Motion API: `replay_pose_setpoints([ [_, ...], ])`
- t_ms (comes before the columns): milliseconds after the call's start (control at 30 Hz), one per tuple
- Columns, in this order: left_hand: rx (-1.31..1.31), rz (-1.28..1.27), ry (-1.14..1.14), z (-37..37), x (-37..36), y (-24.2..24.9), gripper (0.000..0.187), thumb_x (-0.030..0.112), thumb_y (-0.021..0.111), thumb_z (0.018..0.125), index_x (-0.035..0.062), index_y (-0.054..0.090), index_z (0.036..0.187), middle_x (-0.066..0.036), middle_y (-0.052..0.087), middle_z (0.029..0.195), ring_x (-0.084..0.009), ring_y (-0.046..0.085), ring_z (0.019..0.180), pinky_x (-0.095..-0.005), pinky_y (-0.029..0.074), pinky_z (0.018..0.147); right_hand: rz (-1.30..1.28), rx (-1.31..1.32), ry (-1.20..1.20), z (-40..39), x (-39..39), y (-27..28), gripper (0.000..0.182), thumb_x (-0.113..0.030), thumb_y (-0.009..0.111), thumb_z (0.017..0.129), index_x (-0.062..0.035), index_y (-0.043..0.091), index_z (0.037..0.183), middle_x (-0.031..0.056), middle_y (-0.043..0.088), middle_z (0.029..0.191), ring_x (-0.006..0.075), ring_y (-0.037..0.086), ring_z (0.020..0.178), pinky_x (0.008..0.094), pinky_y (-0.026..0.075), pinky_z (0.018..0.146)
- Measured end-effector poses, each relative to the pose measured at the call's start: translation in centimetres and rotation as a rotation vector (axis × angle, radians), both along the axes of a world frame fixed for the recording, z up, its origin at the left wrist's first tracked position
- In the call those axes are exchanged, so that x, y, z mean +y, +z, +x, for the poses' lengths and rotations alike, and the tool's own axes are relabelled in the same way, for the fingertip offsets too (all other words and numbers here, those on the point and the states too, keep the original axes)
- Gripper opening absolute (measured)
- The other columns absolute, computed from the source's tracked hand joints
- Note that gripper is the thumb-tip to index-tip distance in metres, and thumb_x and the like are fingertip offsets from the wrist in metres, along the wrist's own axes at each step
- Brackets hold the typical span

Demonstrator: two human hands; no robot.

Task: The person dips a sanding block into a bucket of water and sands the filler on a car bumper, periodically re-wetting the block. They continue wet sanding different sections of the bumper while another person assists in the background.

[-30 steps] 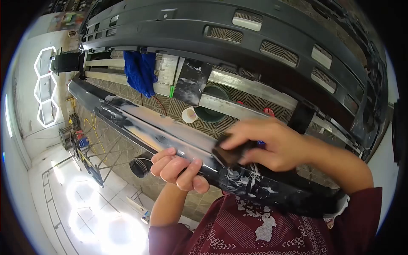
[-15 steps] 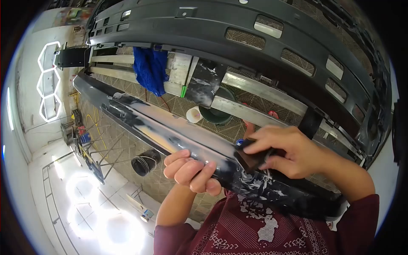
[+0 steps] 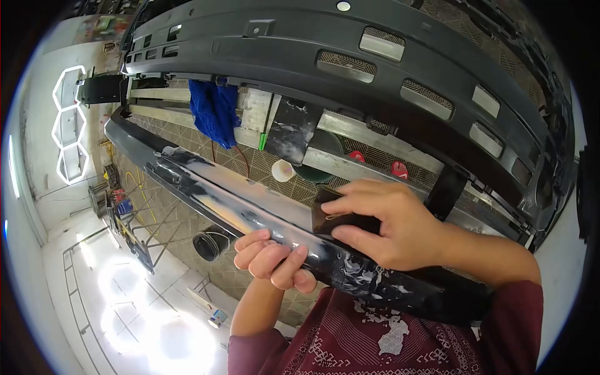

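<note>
A long black trim piece [image 3: 150, 140], with a grey and tan sanded band and whitish smears, runs diagonally in front of me. My left hand [image 3: 272, 258] grips its lower edge, the fingertips curled over the near face. Bent under my right hand [image 3: 387, 225] is a dark sheet of sandpaper [image 3: 320, 222], pressed flat on the sanded band between fingers and thumb. The right palm hides part of the sheet. White residue [image 3: 359, 272] streaks the black surface right of my left hand.
A big black bumper [image 3: 281, 59] with cut-out slots spans the far side on a metal frame [image 3: 350, 165]. A blue cloth [image 3: 214, 112] hangs there. Below are a white cup [image 3: 283, 170], a dark basin [image 3: 315, 175], a black bucket [image 3: 209, 245] and red slippers [image 3: 400, 170].
My right hand has slid left and slightly up along the trim piece with the sandpaper. My left hand keeps its grip, and the whole view has shifted slightly.
</note>
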State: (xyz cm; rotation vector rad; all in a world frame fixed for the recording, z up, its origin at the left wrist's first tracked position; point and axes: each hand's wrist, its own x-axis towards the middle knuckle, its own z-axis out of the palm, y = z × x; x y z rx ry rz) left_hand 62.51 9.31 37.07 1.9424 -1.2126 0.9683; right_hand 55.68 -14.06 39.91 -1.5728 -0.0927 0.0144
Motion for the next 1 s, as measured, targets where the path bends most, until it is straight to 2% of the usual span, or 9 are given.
replay_pose_setpoints([
  [100, 0.008, 0.012, 0.005, 0.0, 0.0, 0.1, 0.036, 0.043, 0.035, 0.099, 0.0246, 0.065, 0.094, 0.004, 0.045, 0.092, -0.0159, 0.041, 0.092, -0.0327, 0.046, 0.086, -0.041, 0.048, 0.015, -1.9, -1.5, 0.9, 0.024, -0.012, 0.078, 0.087, 0.0004, 0.073, 0.107, 0.0192, 0.071, 0.101, 0.0388, 0.068, 0.091, 0.0451, 0.054, 0.081],
  [333, 0.024, 0.042, 0.003, -0.2, 0.2, 0.3, 0.036, 0.044, 0.034, 0.101, 0.0243, 0.064, 0.093, 0.004, 0.044, 0.092, -0.0159, 0.041, 0.093, -0.0326, 0.045, 0.088, -0.056, 0.002, -0.023, -1.0, -0.5, 1.1, 0.025, -0.011, 0.077, 0.086, 0.0014, 0.073, 0.107, 0.0194, 0.07, 0.102, 0.0395, 0.068, 0.092, 0.0457, 0.054, 0.082],
  [400, 0.061, 0.056, -0.01, -0.6, 0.4, 0.2, 0.031, 0.04, 0.038, 0.101, 0.0214, 0.062, 0.093, 0.0, 0.044, 0.096, -0.0196, 0.042, 0.097, -0.0388, 0.045, 0.094, -0.055, -0.005, -0.029, -1.6, -0.8, 0.7, 0.024, -0.01, 0.077, 0.087, 0.0017, 0.072, 0.107, 0.0189, 0.07, 0.101, 0.0399, 0.067, 0.091, 0.0462, 0.054, 0.081],
  [633, 0.032, 0.078, -0.03, -0.2, 0.8, 0.2, 0.03, 0.04, 0.04, 0.1, 0.0205, 0.061, 0.093, 0.0, 0.045, 0.096, -0.0192, 0.043, 0.098, -0.0394, 0.046, 0.094, -0.088, -0.026, -0.016, -2.1, -1.4, 0.6, 0.029, -0.009, 0.078, 0.085, 0.0, 0.073, 0.112, 0.0179, 0.07, 0.103, 0.0376, 0.068, 0.095, 0.0448, 0.054, 0.084],
  [767, 0.052, 0.079, -0.024, -0.6, 0.9, 0.1, 0.028, 0.04, 0.041, 0.099, 0.0205, 0.061, 0.094, -0.001, 0.045, 0.098, -0.0199, 0.044, 0.098, -0.0404, 0.047, 0.095, 0.027, -0.1, 0.008, 1.3, 0.9, -1.3, 0.027, -0.01, 0.075, 0.087, 0.0005, 0.072, 0.112, 0.0178, 0.071, 0.103, 0.0371, 0.069, 0.097, 0.0445, 0.054, 0.086],
  [800, 0.047, 0.081, -0.011, -0.6, 0.9, 0.2, 0.028, 0.04, 0.041, 0.098, 0.0204, 0.061, 0.094, -0.002, 0.045, 0.098, -0.0202, 0.045, 0.098, -0.041, 0.047, 0.096, 0.084, -0.225, -0.035, 3.5, 2.8, -2.4, 0.026, -0.012, 0.073, 0.088, -0.0001, 0.072, 0.112, 0.0177, 0.072, 0.105, 0.0368, 0.069, 0.097, 0.0446, 0.054, 0.086],
  [833, 0.05, 0.109, -0.015, -0.6, 1.2, 0.3, 0.027, 0.039, 0.041, 0.098, 0.0197, 0.061, 0.094, -0.002, 0.045, 0.098, -0.0206, 0.045, 0.098, -0.0419, 0.047, 0.097, 0.066, -0.244, 0.003, 5.9, 3.9, -2.5, 0.029, -0.011, 0.075, 0.088, -0.0008, 0.073, 0.114, 0.0188, 0.073, 0.113, 0.0369, 0.071, 0.101, 0.0423, 0.055, 0.089],
  [900, 0.063, 0.125, -0.002, -0.8, 1.2, 0.6, 0.028, 0.039, 0.042, 0.098, 0.0195, 0.061, 0.094, -0.002, 0.045, 0.098, -0.0209, 0.045, 0.099, -0.0424, 0.047, 0.097, 0.187, -0.103, 0.148, 10.6, 6.0, -2.0, 0.027, -0.009, 0.073, 0.087, 0.0001, 0.072, 0.112, 0.0204, 0.073, 0.11, 0.0384, 0.072, 0.097, 0.0426, 0.056, 0.088],
  [1000, 0.071, 0.11, -0.004, -0.7, 1.0, 0.3, 0.028, 0.039, 0.042, 0.098, 0.0191, 0.061, 0.094, -0.002, 0.044, 0.098, -0.0214, 0.045, 0.099, -0.0431, 0.047, 0.098, 0.2, -0.179, 0.063, 12.1, 7.5, -2.5, 0.029, -0.006, 0.071, 0.085, 0.0005, 0.071, 0.113, 0.0222, 0.073, 0.107, 0.0399, 0.072, 0.094, 0.0423, 0.056, 0.087],
])
